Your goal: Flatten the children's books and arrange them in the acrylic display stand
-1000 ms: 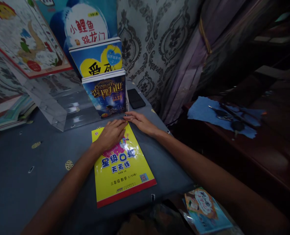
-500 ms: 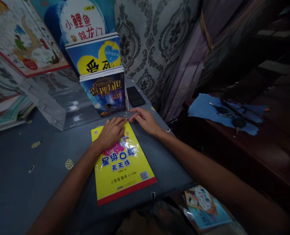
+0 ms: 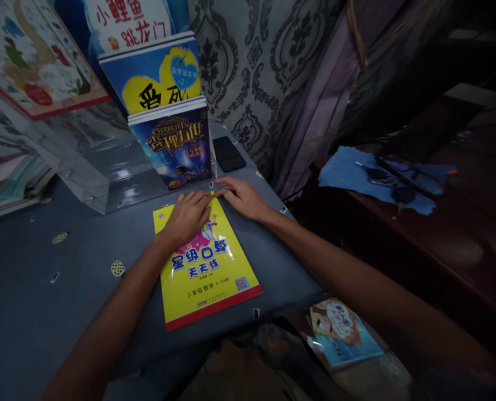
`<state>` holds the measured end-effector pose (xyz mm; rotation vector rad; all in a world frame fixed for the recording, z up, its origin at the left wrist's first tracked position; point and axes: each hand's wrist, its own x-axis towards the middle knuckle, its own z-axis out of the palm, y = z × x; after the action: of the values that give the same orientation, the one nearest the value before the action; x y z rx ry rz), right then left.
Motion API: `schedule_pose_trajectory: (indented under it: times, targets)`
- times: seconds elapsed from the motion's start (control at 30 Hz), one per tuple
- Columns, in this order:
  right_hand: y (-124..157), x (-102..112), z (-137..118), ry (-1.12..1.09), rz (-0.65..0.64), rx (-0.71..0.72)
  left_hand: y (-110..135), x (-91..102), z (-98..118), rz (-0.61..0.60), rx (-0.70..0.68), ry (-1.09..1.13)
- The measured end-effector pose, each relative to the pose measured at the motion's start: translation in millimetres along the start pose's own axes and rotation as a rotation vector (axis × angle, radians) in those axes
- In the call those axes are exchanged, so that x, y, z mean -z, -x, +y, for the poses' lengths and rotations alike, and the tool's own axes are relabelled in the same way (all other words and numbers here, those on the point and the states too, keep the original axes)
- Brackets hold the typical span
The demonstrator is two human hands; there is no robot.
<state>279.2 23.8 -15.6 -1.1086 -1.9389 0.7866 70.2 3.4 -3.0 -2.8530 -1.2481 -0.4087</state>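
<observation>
A yellow workbook (image 3: 206,289) with a red bottom band and Chinese print lies flat on the grey tablecloth, facing me. My left hand (image 3: 188,216) rests palm down across its top part, fingers stretched towards the top right corner and covering some of the cover picture. Just right of that corner is my right hand (image 3: 243,199), its index finger extended past the others. Its fingertips are at the corner, close to my left fingertips; whether they touch the paper I cannot tell. Right behind the hands stands a dark blue book (image 3: 176,150) in a clear stand.
The clear acrylic stand (image 3: 87,189) also bears a blue and yellow book (image 3: 156,78). A black phone (image 3: 229,153) lies beside it. Stacked books (image 3: 18,184) are at left. To the right, a blue cloth (image 3: 340,172) with small tools lies on a dark red surface. More books (image 3: 344,334) lie below the table edge.
The view has shifted slightly, so the stand and books sit a little higher and further left. My right fingertips are nearer the workbook's corner. My left hand stays flat on the cover.
</observation>
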Motion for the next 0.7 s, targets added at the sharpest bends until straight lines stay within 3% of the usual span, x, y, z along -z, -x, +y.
schedule_pose_trajectory:
  times: [0.3,0.7]
  targets:
    - [0.7,-4.8,0.2,0.086,0.003,0.017,10.3,7.5,15.3,-0.039,-0.134,0.005]
    - [2.0,-6.4,-3.0,0.200,-0.003,0.050,55.2,24.4,81.7,-0.149,-0.357,0.149]
